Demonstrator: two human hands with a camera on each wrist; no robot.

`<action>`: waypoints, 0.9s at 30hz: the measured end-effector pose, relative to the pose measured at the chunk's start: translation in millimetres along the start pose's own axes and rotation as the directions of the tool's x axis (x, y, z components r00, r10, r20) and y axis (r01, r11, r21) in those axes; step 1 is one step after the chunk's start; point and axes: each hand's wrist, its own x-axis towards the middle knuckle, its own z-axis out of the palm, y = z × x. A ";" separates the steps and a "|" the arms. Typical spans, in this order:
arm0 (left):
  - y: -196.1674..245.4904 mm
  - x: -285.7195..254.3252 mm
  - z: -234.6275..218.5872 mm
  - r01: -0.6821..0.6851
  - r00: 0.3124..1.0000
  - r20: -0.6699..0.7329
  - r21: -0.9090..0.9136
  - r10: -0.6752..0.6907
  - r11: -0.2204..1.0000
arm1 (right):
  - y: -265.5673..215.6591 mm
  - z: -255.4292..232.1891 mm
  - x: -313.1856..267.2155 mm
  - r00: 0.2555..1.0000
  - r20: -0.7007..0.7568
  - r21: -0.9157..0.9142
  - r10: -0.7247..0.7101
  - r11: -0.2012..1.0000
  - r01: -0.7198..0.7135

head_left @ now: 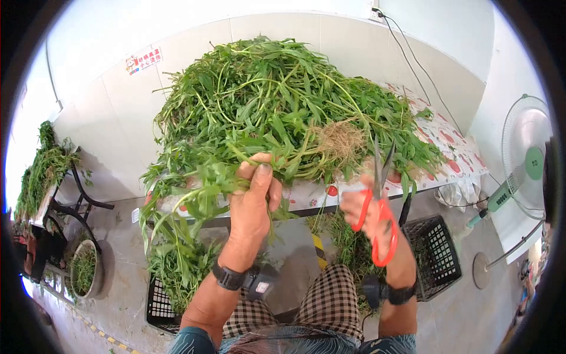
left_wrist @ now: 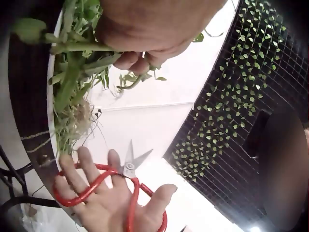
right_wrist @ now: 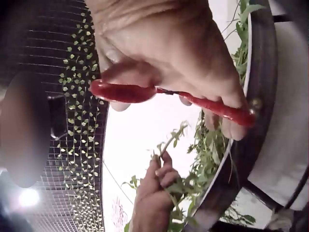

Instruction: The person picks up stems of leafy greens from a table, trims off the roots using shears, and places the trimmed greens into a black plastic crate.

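My left hand (head_left: 250, 203) pinches a leafy green stem (right_wrist: 172, 137) between thumb and fingers, in front of a big heap of cut greens (head_left: 253, 94). Leafy tops (head_left: 200, 192) hang down to the left of that hand. To its right, my right hand (head_left: 369, 227) holds red-handled scissors (left_wrist: 129, 169), thumb through one loop and fingers through the other. The blades are spread apart and point away from me, with nothing between them. A clump of pale roots (head_left: 343, 141) lies at the heap's front, just beyond the scissors.
The heap covers most of a table with a fruit-patterned cloth (head_left: 463, 158). Below stand black crates, one at left (head_left: 158, 307) with greens and one at right (head_left: 451, 251). A fan (head_left: 533, 165) stands at the right. More greens (head_left: 41, 171) and a round pot (head_left: 88, 274) are at far left.
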 end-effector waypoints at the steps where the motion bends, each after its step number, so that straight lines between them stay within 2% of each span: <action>1: 2.8 -4.9 1.9 0.002 1.000 -0.012 0.012 -0.002 1.000 | 15.3 -3.0 -11.3 0.998 0.050 -0.021 -0.030 0.999 0.031; 2: 4.8 -10.5 4.3 0.012 1.000 -0.018 0.027 -0.011 1.000 | 22.7 -0.9 -18.4 0.994 0.093 -0.038 -0.060 0.997 0.064; 3: 5.0 -16.4 7.2 0.024 1.000 -0.020 0.040 -0.023 0.999 | 24.0 6.0 -23.3 0.982 0.171 -0.377 -0.078 0.916 0.138; 5: 2.4 -30.1 14.5 0.037 0.999 -0.019 0.023 -0.037 0.999 | 32.2 25.8 -30.1 0.988 0.140 -0.438 -0.068 0.890 0.123; 8: 0.9 -51.0 22.6 0.083 0.996 -0.031 -0.039 -0.084 0.996 | 40.7 32.8 -25.7 0.986 0.079 -0.576 -0.148 0.801 0.166; 11: 0.5 -63.6 22.7 0.148 0.989 -0.009 -0.076 -0.149 0.986 | 35.2 39.5 -19.6 0.950 0.014 -0.731 -0.313 0.645 0.224; 14: 2.6 -67.6 23.7 0.212 0.976 -0.023 -0.112 -0.216 0.971 | 28.1 39.3 -20.2 0.929 -0.048 -0.802 -0.368 0.568 0.184; 17: 0.7 -69.9 22.8 0.240 0.970 -0.008 -0.130 -0.243 0.962 | 30.2 32.6 -18.2 0.907 -0.066 -0.818 -0.415 0.543 0.189; 20: -2.2 -71.8 20.1 0.273 0.962 0.030 -0.150 -0.272 0.950 | 31.7 25.2 -13.9 0.826 0.001 -0.931 -0.563 0.301 0.207; 23: -1.2 -73.8 21.0 0.293 0.956 0.031 -0.149 -0.291 0.945 | 30.0 21.8 -12.2 0.790 0.059 -0.971 -0.611 0.147 0.187; 27: 2.3 -71.1 22.1 0.273 0.962 0.003 -0.107 -0.274 0.956 | 28.5 19.1 -14.2 0.831 0.011 -0.979 -0.557 0.161 0.121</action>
